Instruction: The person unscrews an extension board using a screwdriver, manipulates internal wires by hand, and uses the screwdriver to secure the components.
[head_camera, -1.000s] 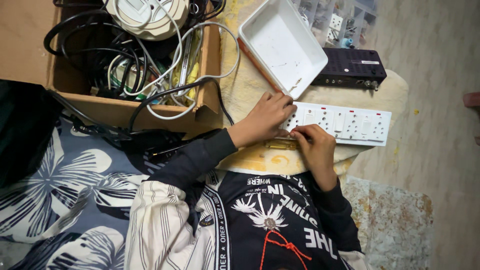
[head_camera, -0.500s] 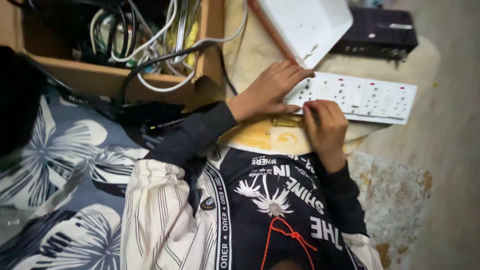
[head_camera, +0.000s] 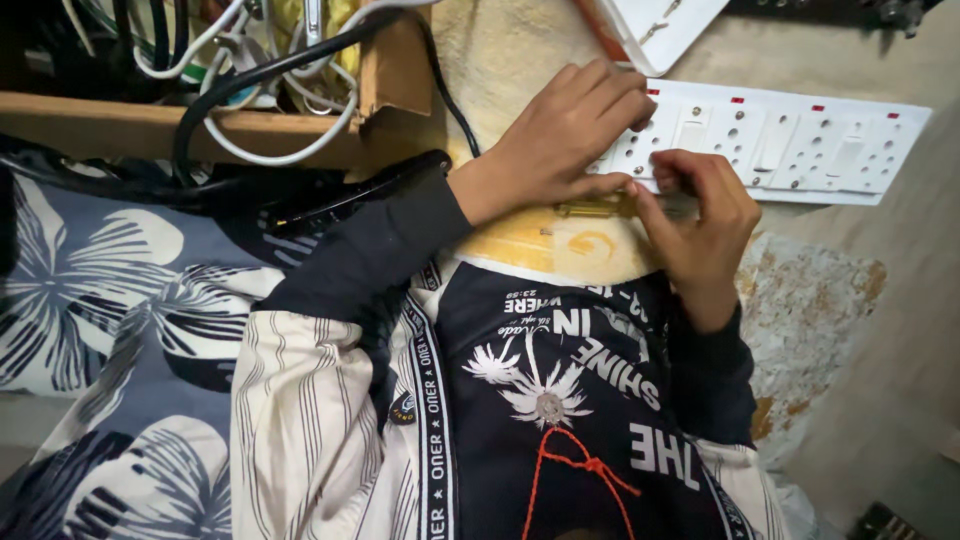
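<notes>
- The left hand is lying flat across the near end of a long white switch-and-socket board, fingers spread over the sockets and pressing it down — not gripping around anything.
- The right hand is curling its fingers together around a screwdriver with a yellowish translucent handle, held just beside the board's front edge; the tool's tip is hidden by the fingers.
- The board is lying lengthwise on a pale yellow cloth, its far end reaching toward the right of the view, with small red marks showing along its upper edge.
- A white plastic tray is sitting just beyond the board, touching or nearly touching its upper edge.
- A cardboard box full of tangled black and white cables is standing to the left — one black cable is trailing out toward the left forearm.
- A blue fabric with white flowers is spreading under the box's near side.
</notes>
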